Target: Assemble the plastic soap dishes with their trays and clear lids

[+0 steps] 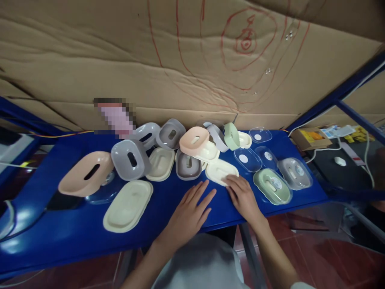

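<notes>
My left hand hovers low over the blue table with its fingers spread and nothing in them. My right hand has its fingers over the right edge of an oval cream plastic lid, the thumb lower down. In front of my left hand sits a dark grey box body with a slot. Behind it, a peach slotted box body rests partly on other cream pieces. Right of my right hand lies a green box part with a clear cover.
At left are a peach box body, a grey one and stacked cream lids. Clear covers and a grey covered box lie at right. Cardboard walls the back; a small carton stands beyond the right frame.
</notes>
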`<action>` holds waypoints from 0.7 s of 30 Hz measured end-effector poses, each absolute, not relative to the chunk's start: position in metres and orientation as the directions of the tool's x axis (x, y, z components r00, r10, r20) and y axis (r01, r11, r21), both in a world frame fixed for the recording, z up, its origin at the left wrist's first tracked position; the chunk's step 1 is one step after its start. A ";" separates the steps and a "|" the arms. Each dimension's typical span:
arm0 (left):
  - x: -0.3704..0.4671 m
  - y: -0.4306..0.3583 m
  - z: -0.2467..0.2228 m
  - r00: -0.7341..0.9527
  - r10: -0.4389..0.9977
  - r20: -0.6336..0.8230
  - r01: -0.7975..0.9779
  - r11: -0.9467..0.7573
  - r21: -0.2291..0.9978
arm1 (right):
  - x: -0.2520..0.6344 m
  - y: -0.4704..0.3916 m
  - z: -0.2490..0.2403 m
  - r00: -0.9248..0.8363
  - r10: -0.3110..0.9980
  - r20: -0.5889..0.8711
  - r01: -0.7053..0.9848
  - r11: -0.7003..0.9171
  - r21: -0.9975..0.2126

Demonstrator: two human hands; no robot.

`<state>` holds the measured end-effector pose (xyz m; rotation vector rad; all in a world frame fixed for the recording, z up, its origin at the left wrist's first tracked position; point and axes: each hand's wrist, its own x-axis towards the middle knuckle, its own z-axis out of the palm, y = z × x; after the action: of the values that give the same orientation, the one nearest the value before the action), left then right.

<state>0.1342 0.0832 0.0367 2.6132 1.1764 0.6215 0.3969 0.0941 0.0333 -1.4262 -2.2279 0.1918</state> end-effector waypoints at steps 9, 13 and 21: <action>0.097 0.064 0.027 0.515 0.780 0.356 0.709 -0.621 0.335 | 0.389 0.114 0.066 -0.445 0.820 0.359 0.723 0.566 -0.397; 0.083 0.057 0.038 0.526 0.766 0.369 0.682 -0.639 0.355 | 0.344 0.157 0.077 -0.632 0.701 0.331 0.673 0.708 -0.214; 0.047 0.020 0.028 0.325 0.859 0.395 0.738 -0.491 0.462 | 0.313 0.154 0.076 -0.467 0.802 0.373 0.427 0.574 -0.699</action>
<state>0.0468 0.0198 0.0284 2.3888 1.4619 0.9025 0.3135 0.1541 0.0756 -0.9765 -2.1063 0.6872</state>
